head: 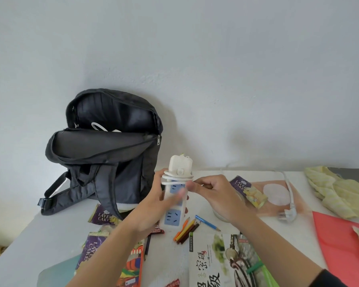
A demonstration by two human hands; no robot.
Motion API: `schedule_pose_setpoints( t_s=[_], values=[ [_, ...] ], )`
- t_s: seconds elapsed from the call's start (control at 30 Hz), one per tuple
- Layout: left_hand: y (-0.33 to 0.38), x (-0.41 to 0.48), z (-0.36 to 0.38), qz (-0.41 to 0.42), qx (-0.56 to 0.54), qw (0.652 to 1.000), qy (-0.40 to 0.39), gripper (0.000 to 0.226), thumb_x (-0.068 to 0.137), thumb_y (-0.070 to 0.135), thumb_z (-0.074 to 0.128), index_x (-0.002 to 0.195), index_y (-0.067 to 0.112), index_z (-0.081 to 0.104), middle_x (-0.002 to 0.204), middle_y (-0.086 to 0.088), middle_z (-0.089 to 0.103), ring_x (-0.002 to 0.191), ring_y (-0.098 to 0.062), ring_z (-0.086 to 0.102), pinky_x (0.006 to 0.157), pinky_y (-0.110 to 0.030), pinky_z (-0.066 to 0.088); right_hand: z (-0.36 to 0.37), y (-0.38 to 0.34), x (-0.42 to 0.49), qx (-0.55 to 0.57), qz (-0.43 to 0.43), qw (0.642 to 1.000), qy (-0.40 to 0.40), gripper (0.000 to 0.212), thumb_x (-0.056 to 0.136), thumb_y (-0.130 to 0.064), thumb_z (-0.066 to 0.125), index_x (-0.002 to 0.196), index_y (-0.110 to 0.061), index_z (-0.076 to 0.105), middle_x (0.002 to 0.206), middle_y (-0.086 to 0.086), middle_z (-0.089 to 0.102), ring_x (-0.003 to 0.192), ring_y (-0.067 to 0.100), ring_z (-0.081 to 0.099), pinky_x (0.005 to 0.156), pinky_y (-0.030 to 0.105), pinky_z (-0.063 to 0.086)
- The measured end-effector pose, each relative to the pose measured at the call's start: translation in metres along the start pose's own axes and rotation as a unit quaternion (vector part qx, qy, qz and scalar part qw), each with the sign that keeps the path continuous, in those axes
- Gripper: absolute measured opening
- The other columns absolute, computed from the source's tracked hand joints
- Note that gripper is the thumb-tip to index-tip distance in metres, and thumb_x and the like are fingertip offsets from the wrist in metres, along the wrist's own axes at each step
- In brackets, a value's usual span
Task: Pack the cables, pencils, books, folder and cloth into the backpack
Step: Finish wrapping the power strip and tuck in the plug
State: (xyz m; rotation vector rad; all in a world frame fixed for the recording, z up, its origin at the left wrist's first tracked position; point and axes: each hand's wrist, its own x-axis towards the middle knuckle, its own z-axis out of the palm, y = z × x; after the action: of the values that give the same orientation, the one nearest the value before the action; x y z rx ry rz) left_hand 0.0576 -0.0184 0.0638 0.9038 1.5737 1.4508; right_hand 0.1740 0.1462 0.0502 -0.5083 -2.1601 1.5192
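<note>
A black backpack [104,150] stands open against the wall at the left, with a white cable [98,127] showing inside. My left hand [153,201] grips a white and blue power strip [174,195] upright above the table. My right hand [214,195] pinches the strip's white cord [289,189], which is wound round the strip's top and trails right to its plug [286,216]. Loose coloured pencils [190,227] lie below the strip. Books [218,262] lie at the front, a red folder [344,245] at the right, a yellow cloth [336,189] behind it.
Purple Layer Cake snack packets [247,190] [103,215] lie on the white table [50,235]. A colourful pencil box [133,264] sits at the front left. A pale pink sheet [276,193] lies under the cord. The wall stands right behind the table.
</note>
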Motion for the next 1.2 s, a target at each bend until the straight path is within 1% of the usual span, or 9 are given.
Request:
schedule_pose_setpoints(
  t_s=[0.17,0.3,0.4,0.53,0.63,0.83,1.0,1.07,1.2],
  values=[
    [0.002,0.007,0.019,0.058,0.009,0.995,0.082,0.043,0.098,0.043,0.057,0.136,0.048,0.037,0.117,-0.002,0.070,0.100,-0.019,0.073,0.089,-0.039,0.061,-0.003,-0.009,-0.007,0.004,0.006,1.000,0.023,0.057,0.082,-0.077,0.062,0.088,-0.024,0.081,0.074,0.022,0.069,0.069,0.042,0.056,0.066,0.045,0.044],
    [-0.002,0.016,0.029,0.121,0.066,0.982,0.131,0.045,0.094,0.045,0.058,0.132,0.041,0.034,0.117,0.005,0.065,0.102,-0.012,0.071,0.090,-0.035,0.059,-0.005,-0.009,-0.011,0.017,0.062,0.998,0.013,0.057,0.098,-0.053,0.060,0.081,0.001,0.068,0.053,-0.002,0.023,0.046,0.012,0.022,0.052,0.029,0.023],
    [-0.005,0.017,0.037,0.104,0.033,0.985,0.134,0.045,0.096,0.043,0.059,0.133,0.042,0.032,0.121,0.006,0.065,0.107,-0.007,0.069,0.091,-0.031,0.055,-0.008,-0.013,-0.014,0.055,0.084,0.995,0.008,0.050,0.096,-0.048,0.065,0.067,-0.010,0.052,0.050,-0.009,0.029,0.044,0.010,0.028,0.051,0.023,0.027],
    [-0.009,0.021,0.046,0.053,-0.102,0.985,0.127,0.047,0.089,0.047,0.065,0.128,0.034,0.042,0.115,0.006,0.073,0.113,-0.017,0.071,0.095,-0.044,0.056,-0.005,-0.013,-0.016,0.057,0.059,0.996,0.034,0.044,0.086,-0.053,0.072,0.091,-0.010,0.061,0.068,-0.001,0.060,0.064,0.024,0.065,0.064,0.043,0.058],
    [-0.009,0.023,0.049,0.042,-0.143,0.978,0.147,0.042,0.092,0.034,0.067,0.124,0.016,0.047,0.113,0.001,0.074,0.108,-0.019,0.072,0.091,-0.042,0.057,-0.006,-0.011,-0.016,-0.020,0.043,0.998,0.038,0.035,0.095,-0.045,0.067,0.100,-0.012,0.055,0.087,-0.001,0.062,0.074,0.023,0.064,0.078,0.047,0.058],
    [0.005,0.024,0.023,0.033,0.026,0.983,0.178,0.039,0.086,0.026,0.080,0.115,0.012,0.058,0.115,-0.008,0.073,0.103,-0.022,0.074,0.090,-0.040,0.061,-0.009,-0.015,-0.011,-0.079,0.028,0.996,-0.017,0.028,0.100,-0.042,0.058,0.102,-0.017,0.046,0.098,0.019,0.065,0.087,0.040,0.066,0.076,0.055,0.055],
    [0.042,0.017,-0.014,0.065,0.154,0.984,0.069,0.091,0.064,0.013,0.095,0.135,0.036,0.043,0.104,-0.006,0.073,0.088,-0.024,0.074,0.079,-0.034,0.063,-0.022,-0.034,-0.003,-0.190,-0.041,0.976,-0.101,0.019,0.105,-0.031,0.053,0.098,-0.018,0.042,0.067,-0.002,0.046,0.053,0.012,0.036,0.053,0.025,0.032],
    [0.056,0.018,-0.026,0.092,0.253,0.962,0.041,0.103,0.059,0.023,0.100,0.139,0.046,0.039,0.100,-0.007,0.072,0.083,-0.024,0.072,0.078,-0.035,0.062,-0.024,-0.044,0.001,-0.246,-0.078,0.959,-0.118,0.017,0.105,-0.029,0.054,0.097,-0.020,0.042,0.064,-0.005,0.045,0.048,0.009,0.035,0.050,0.022,0.031],
    [0.074,0.028,-0.035,0.106,0.496,0.862,0.014,0.066,0.056,0.061,0.091,0.112,0.045,0.061,0.099,0.015,0.069,0.089,-0.007,0.064,0.081,-0.037,0.057,-0.025,-0.059,0.016,-0.315,-0.111,0.933,-0.138,0.014,0.103,-0.027,0.060,0.098,-0.019,0.049,0.067,-0.006,0.050,0.053,0.012,0.042,0.055,0.028,0.035]
  ],
)
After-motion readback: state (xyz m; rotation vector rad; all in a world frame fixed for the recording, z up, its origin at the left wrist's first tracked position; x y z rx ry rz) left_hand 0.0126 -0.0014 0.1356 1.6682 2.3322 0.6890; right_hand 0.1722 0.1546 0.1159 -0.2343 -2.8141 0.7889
